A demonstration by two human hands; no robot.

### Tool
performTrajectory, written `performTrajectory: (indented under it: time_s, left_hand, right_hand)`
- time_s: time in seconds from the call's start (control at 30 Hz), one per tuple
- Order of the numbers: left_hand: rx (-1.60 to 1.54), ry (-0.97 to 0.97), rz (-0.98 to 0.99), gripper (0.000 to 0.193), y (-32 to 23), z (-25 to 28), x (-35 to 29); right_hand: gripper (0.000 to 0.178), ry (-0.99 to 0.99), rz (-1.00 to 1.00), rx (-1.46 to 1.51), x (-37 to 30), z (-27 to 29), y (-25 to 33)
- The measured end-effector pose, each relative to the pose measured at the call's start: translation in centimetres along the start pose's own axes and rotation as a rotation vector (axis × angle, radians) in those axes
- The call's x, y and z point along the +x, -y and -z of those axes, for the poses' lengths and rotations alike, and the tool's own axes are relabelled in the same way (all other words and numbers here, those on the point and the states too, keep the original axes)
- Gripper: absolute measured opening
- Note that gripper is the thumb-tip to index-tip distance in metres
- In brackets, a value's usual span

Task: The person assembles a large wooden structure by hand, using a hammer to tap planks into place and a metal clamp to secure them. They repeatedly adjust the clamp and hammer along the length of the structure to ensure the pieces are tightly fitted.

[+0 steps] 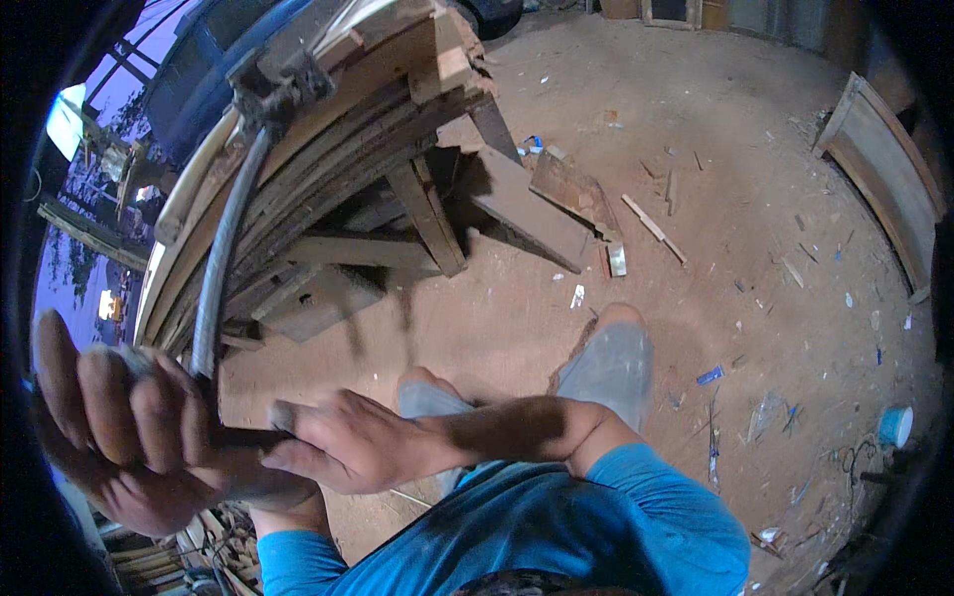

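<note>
A long metal bar clamp (pixel 221 263) slants down from the stacked timber at the upper left. Its rusty jaw head (pixel 278 89) sits against the top planks. My left hand (pixel 134 427) curls around the clamp's lower end, its fingers bent and partly hiding it. Between the thumb and fingers of my right hand (pixel 348 442) is a dark, narrow piece (pixel 253 437) next to the left hand, seemingly the clamp's handle. Just what lies inside the left palm is hidden.
Stacked long planks (pixel 338 164) rest on wooden legs (pixel 427 214). Board offcuts (pixel 527 204) lean beside them. Wood scraps and litter dot the dirt floor (pixel 715 248). A framed panel (pixel 879 179) stands at right, near a blue-and-white roll (pixel 895 427). A vehicle (pixel 204 79) is behind the timber.
</note>
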State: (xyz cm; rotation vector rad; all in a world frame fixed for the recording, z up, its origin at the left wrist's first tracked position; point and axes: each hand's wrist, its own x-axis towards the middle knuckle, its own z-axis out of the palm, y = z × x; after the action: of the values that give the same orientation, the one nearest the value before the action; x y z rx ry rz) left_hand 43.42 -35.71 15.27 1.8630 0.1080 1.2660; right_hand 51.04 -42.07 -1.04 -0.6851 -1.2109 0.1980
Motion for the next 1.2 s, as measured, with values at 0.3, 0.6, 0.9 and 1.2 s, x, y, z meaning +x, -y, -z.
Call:
performTrajectory:
  time_s: [0.3,0.6,0.9,1.2]
  left_hand:
    - [-0.619,0.498,0.051,0.045,1.0,0.6,1.0]
    - [-0.661,0.628,0.067,0.043,1.1,0.9,2.5]
    - [-0.579,0.479,0.016,0.050,0.7,1.4,0.9]
    - [-0.582,0.368,0.033,0.048,1.5,0.9,0.1]
  right_hand:
    - [0.037,0.018,-0.016,0.151,0.4,0.2,0.4]
    - [0.044,-0.007,-0.026,0.101,0.2,0.2,0.1]
    - [0.036,0.084,-0.025,0.109,0.3,0.4,-0.1]
    - [0.035,0.171,-0.063,0.078,0.0,0.7,-0.4]
